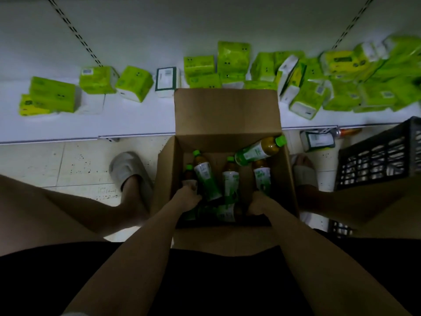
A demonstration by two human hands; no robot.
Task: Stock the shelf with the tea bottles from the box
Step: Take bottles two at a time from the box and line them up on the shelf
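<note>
Plainly the job has barely begun: the open brown cardboard box (227, 142) sits on the pale speckled floor tiles (68, 160) between the person's feet, and several green-capped plastic tea bottles (206, 176) with white and green labels lie loose inside it. One bottle leans against the far right corner. No tea bottle shows on the white metal shelf (136, 119) beyond the box; it carries only soft lime-green wrapped packs (54, 94), strewn about rather than lined up. Both arms reach down into the near part of the box. The left hand (188, 197) is curled round a bottle at the near left. The right hand (258, 205) has its fingers bent among the bottles, but what it holds, if anything, I cannot tell. A dark slatted plastic crate (382, 156) stands to the right.
</note>
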